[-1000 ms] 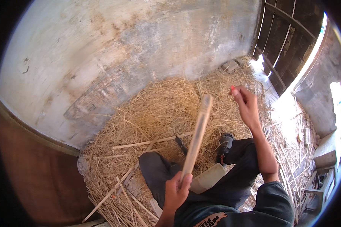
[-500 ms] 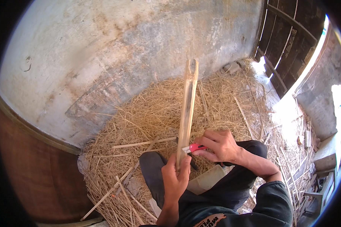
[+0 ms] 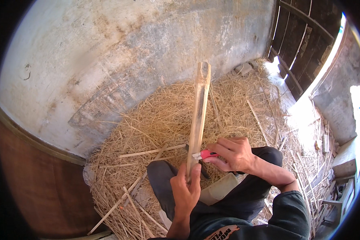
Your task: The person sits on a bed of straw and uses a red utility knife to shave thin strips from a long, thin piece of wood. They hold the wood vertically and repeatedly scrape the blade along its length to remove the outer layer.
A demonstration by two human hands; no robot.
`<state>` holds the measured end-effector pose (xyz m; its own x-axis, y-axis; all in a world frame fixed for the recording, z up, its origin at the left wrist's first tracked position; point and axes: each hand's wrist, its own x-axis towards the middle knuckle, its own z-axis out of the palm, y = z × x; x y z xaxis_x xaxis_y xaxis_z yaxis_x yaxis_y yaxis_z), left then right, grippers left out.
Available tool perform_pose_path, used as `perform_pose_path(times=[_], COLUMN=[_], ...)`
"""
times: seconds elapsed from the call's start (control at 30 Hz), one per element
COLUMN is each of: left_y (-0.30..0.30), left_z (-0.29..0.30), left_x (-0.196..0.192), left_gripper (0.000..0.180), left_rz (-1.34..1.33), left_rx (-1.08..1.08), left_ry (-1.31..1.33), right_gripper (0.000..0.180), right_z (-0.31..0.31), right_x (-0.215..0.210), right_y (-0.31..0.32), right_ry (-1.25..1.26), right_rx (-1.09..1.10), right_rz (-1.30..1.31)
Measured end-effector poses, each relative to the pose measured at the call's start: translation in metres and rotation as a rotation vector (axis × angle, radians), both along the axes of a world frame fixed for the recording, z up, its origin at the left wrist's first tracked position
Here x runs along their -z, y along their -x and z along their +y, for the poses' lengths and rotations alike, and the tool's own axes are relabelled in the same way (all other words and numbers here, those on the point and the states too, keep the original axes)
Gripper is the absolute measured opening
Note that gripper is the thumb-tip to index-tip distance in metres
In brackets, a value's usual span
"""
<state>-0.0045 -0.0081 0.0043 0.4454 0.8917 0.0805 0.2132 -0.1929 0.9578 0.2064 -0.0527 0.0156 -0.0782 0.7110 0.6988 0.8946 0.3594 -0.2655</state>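
A long split bamboo piece (image 3: 199, 108) stands up from my lap, leaning slightly right, its far end near the wall. My left hand (image 3: 186, 186) grips its lower end, thumb along the right edge. In my right hand (image 3: 233, 154) is a red utility knife (image 3: 209, 154), fingers wrapped round its handle. The knife's blade lies against the bamboo just above my left thumb. Below the bamboo, between my crossed legs, is a pale green object (image 3: 219, 189), partly hidden by my left hand and clothing.
Straw (image 3: 164, 116) and loose bamboo strips (image 3: 116, 210) cover the floor around my legs. A stained wall (image 3: 108, 60) rises ahead. Brown boarding (image 3: 40, 180) is at left, a dark plank door (image 3: 300, 40) at far right, stones (image 3: 244, 69) by the wall.
The knife has shifted very slightly up along the bamboo. My left hand keeps its grip at the lower end, nearly unmoved.
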Motion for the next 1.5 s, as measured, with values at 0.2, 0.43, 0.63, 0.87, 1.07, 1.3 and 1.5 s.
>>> perform_pose_path(times=[0.2,0.43,0.63,0.87,1.07,1.3,1.5], left_y=[0.004,0.015,0.028,0.040,0.048,0.053,0.047], left_z=[-0.002,-0.012,-0.025,-0.029,-0.029,-0.023,-0.017], left_x=[0.004,0.003,0.012,0.016,0.023,0.018,0.025], left_gripper=[0.033,0.031,0.034,0.033,0.032,0.033,0.034], left_rz=[0.015,0.088,0.109,0.091,0.082,-0.054,-0.033], left_rx=[0.005,0.033,0.067,0.082,0.105,0.134,0.105], left_ry=[-0.058,0.024,0.064,0.154,0.183,0.548,0.460], right_gripper=[0.031,0.026,0.024,0.027,0.024,0.037,0.045], right_z=[0.001,0.006,0.009,0.011,0.012,0.018,0.012], right_x=[-0.003,0.000,-0.008,-0.009,-0.013,-0.004,0.002], right_y=[-0.003,-0.023,-0.042,-0.047,-0.044,-0.055,-0.058], right_ry=[-0.027,-0.017,-0.020,-0.027,-0.013,0.447,0.610], right_rx=[0.021,0.121,0.272,0.305,0.286,-0.144,-0.453], right_rz=[-0.025,0.063,0.125,0.124,0.138,0.937,1.554])
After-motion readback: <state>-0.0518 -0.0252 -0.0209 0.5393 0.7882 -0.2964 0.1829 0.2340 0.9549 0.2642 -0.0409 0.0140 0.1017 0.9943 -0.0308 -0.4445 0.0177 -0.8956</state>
